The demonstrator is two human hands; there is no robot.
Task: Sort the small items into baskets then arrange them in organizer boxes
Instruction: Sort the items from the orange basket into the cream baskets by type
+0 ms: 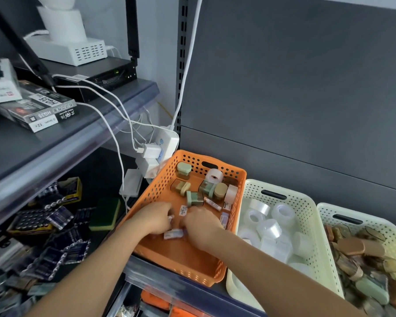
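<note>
An orange perforated basket (160, 186) sits on the shelf and holds small green and brown capped jars (183, 170), a tape roll (213, 176) and small labelled packets (173, 234). Both my hands are inside it near its front. My left hand (156, 219) has curled fingers and pinches a small white item. My right hand (200, 226) is curled over the packets beside it, its fingertips hidden. A cream basket (306, 203) to the right holds clear tape rolls (269, 229). A second cream basket (375, 221) at far right holds brown and green jars.
A white power strip with plugs and cables (167, 143) hangs just behind the orange basket. The left shelf below holds battery packs (55, 218) and a green sponge (105, 213). Boxes and a router sit on the upper left shelf. A grey back panel rises behind the baskets.
</note>
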